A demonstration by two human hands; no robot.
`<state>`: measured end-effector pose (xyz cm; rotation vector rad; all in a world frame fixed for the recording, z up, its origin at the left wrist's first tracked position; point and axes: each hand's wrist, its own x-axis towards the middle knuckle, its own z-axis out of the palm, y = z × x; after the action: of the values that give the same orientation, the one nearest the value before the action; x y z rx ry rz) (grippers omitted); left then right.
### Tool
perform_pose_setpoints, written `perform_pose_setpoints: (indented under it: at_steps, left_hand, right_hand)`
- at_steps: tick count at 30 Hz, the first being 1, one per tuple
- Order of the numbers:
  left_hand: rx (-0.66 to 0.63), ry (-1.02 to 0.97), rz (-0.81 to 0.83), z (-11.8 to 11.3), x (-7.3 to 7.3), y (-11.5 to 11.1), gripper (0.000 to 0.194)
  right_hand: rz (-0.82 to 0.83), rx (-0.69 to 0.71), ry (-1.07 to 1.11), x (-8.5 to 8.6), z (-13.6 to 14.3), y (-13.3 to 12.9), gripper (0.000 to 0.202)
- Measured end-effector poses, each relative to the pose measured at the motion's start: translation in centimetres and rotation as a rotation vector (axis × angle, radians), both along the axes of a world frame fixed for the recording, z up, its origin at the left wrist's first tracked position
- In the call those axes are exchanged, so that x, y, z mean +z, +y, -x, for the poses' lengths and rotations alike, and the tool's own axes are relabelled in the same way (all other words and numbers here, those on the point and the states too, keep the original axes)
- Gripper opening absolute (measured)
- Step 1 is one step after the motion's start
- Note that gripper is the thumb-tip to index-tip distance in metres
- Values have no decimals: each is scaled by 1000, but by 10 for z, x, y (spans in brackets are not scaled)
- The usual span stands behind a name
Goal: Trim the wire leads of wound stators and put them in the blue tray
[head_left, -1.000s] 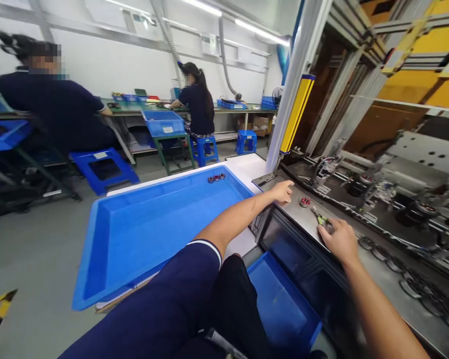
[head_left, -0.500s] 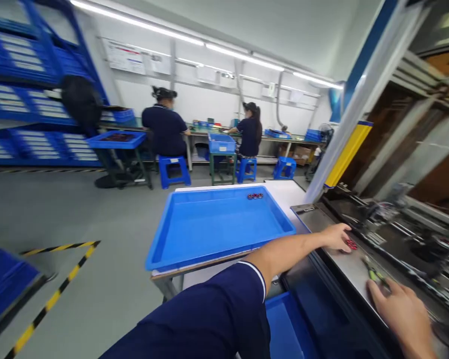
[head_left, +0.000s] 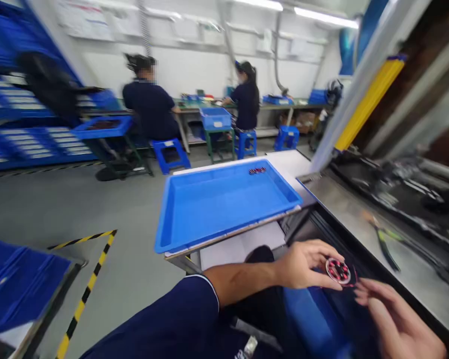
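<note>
Between thumb and fingers, my left hand [head_left: 310, 264] grips a small round part [head_left: 337, 270] with a pale rim and red and black segments. Thin reddish wires stick out from its right side. My right hand [head_left: 396, 309] is just right of the part, its fingertips drawn together at the wires; whether they pinch a wire is too blurred to tell. Pliers with green and black handles [head_left: 387, 247] lie on the metal bench [head_left: 333, 192] beyond my hands. Several similar parts [head_left: 257, 170] sit in a row at the far right of the blue tray [head_left: 217, 205].
Below my hands is a blue bin [head_left: 310, 319]. Machinery [head_left: 407, 174] and a post with a yellow strip [head_left: 370, 104] stand on the right. Two people sit at a long bench [head_left: 273, 106] behind, near blue stools [head_left: 170, 153]. Blue crates [head_left: 18, 284] are at the lower left.
My left hand has come back from the metal bench towards me with the round part. My right hand has left the pliers and moved beside the part. The view has tilted downward.
</note>
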<state>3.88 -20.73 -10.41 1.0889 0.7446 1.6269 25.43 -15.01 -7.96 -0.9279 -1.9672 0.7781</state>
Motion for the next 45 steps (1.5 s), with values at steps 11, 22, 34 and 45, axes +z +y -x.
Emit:
perform_pose_setpoints:
  at_steps: [11, 22, 34, 45]
  left_hand:
    - [178, 437, -591, -20, 20, -16, 46]
    - [112, 346, -489, -27, 19, -21, 40]
    - [165, 388, -504, -38, 20, -17, 41]
    - [-408, 31, -27, -34, 21, -24, 48]
  right_hand:
    - [540, 84, 430, 29, 9, -79, 33]
    - [755, 246, 597, 2, -5, -98, 26]
    - [834, 51, 701, 15, 16, -115, 16]
    - [706, 169, 512, 17, -29, -87, 42]
